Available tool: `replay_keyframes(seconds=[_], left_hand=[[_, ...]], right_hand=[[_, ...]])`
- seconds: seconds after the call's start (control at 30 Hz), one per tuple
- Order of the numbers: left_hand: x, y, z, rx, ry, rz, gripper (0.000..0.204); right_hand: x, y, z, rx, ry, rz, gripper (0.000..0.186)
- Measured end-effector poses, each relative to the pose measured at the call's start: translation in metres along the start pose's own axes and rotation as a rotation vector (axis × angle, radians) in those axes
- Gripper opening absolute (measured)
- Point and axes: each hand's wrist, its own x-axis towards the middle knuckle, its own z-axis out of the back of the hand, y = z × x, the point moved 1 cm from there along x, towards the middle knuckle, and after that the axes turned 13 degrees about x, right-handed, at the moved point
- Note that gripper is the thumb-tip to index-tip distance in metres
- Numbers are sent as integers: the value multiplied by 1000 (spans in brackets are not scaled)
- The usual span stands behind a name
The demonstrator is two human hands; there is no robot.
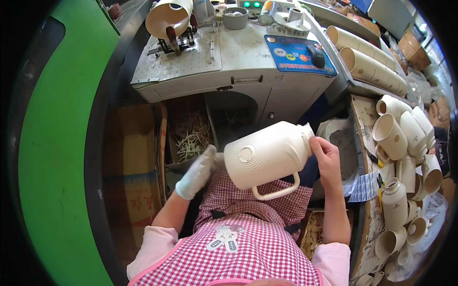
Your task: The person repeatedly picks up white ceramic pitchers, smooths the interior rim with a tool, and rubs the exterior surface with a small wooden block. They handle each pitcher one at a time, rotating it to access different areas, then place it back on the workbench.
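Observation:
A cream thermos jug [269, 152] lies on its side in the air above my lap, its neck to the right and its loop handle hanging toward me. Ridged rings surround a round mark on its wall. Closed around the neck end is my right hand [328, 159], which is bare. My left hand [199, 172] wears a pale glove and is beside the jug's base. Its fingers are blurred, and whether they touch the base I cannot tell.
Ahead stands a white workbench [243, 57] with another cream shell [168, 20] on a fixture, a grey bowl [234, 19] and a mouse [316, 56] on a blue pad. Several cream jugs [390, 136] crowd the right table. Below the bench, a box holds thin scraps [191, 138].

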Motion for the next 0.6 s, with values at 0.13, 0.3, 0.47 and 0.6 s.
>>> replay_keyframes(seconds=[0.13, 0.3, 0.47, 0.6], left_hand=[[4, 35, 3, -373, 41, -113, 62], [15, 48, 21, -399, -29, -175, 56], [45, 59, 20, -439, 96, -47, 63], [49, 70, 26, -364, 158, 2, 69]], right_hand=[[46, 24, -19, -277, 436, 40, 32], [181, 89, -107, -626, 259, 561, 47], [327, 95, -291, -999, 275, 717, 62], [396, 89, -366, -1113, 207, 887, 26]])
